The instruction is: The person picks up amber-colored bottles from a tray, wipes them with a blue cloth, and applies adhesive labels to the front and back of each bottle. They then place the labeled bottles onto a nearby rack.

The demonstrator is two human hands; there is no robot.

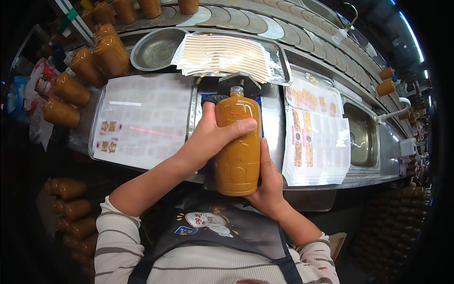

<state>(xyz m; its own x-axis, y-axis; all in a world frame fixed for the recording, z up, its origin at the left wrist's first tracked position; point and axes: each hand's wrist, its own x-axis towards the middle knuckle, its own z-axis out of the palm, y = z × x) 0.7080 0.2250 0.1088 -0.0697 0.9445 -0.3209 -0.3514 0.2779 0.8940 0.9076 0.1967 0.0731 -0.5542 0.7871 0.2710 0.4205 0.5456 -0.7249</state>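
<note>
A glossy brown-yellow bottle (238, 161) with a clear glass neck stands nearly upright before my chest, its neck pointing away from me. My left hand (210, 132) is closed around its upper left side, the thumb lying across the front. Along the lower right side and base, my right hand (269, 184) cups the bottle, its far fingers hidden behind it. A dark, soft-looking pad (214, 98) sits by the left fingers; whether they grip it, I cannot tell. A dark metal fixture (241, 81) is just beyond the neck.
White decal sheets (156, 104) lie on the left; more sheets with gold decals (321, 146) are on the right. Striped strips (222, 54) fill a tray behind, beside a metal bowl (158, 49). Brown bottles (111, 52) crowd the left; a sink (362, 135) is at right.
</note>
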